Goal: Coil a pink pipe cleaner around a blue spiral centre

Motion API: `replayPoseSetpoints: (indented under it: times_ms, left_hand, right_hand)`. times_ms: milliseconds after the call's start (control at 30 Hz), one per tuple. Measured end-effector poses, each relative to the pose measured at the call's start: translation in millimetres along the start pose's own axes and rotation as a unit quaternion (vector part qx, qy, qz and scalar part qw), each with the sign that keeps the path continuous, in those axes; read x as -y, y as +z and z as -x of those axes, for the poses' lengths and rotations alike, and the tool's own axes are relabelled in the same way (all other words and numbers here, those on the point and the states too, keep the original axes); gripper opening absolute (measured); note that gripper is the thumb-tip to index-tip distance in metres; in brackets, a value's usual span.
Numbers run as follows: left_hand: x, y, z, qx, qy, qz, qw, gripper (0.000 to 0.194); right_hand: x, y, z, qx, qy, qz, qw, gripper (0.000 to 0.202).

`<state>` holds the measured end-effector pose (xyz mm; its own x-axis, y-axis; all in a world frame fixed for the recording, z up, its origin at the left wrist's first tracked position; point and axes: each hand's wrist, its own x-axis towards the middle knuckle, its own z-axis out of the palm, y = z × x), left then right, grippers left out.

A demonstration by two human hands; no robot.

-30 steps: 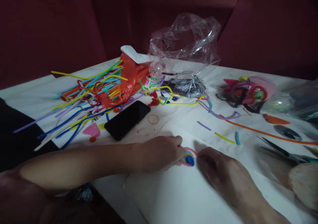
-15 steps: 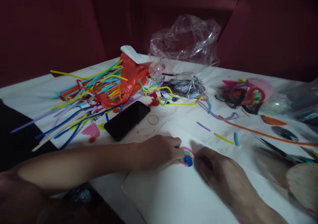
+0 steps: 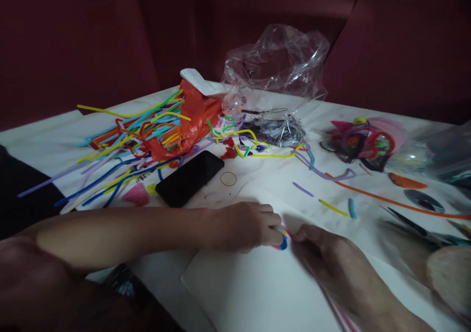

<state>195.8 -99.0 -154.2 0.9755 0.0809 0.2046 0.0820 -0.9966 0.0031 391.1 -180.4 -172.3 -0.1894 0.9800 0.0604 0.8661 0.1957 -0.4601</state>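
Note:
A small coil of pipe cleaners (image 3: 283,242), blue at the centre with yellow and pink around it, lies on white paper (image 3: 235,288). My left hand (image 3: 248,226) has its fingers closed over the coil's left side and hides much of it. Just right of it, my right hand (image 3: 329,258) pinches a pink pipe cleaner (image 3: 344,317), which runs from the coil under the palm and shows again near the bottom edge. Short purple (image 3: 303,189), yellow (image 3: 333,207) and blue pipe cleaner pieces (image 3: 352,208) lie beyond my right hand.
A black phone (image 3: 190,179) and a rubber band (image 3: 228,179) lie ahead of my left arm. Many pipe cleaners spill from a red bag (image 3: 200,113) at the back left. Behind stands a clear plastic bag (image 3: 275,62). Scissors (image 3: 408,224) and a round pale object (image 3: 451,278) are at right.
My left hand has slid slightly right and now covers more of the coil. The pink pipe cleaner shows more below my right hand. The view has shifted a little.

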Motion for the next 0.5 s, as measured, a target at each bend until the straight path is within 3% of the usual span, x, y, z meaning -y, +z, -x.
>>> replayPoseSetpoints:
  times_ms: [233,500]
  left_hand:
    - [-0.9,0.8,-0.9,-0.026,-0.002,-0.02,0.999,0.011]
    - [-3.8,1.4,-7.7,-0.023,0.002,-0.02,1.0,0.015]
  right_hand:
    - [-4.7,-0.1,5.1,0.01,-0.028,-0.001,1.0,0.023]
    - [-6.3,0.9,6.4,0.028,-0.005,-0.034,0.999,0.025]
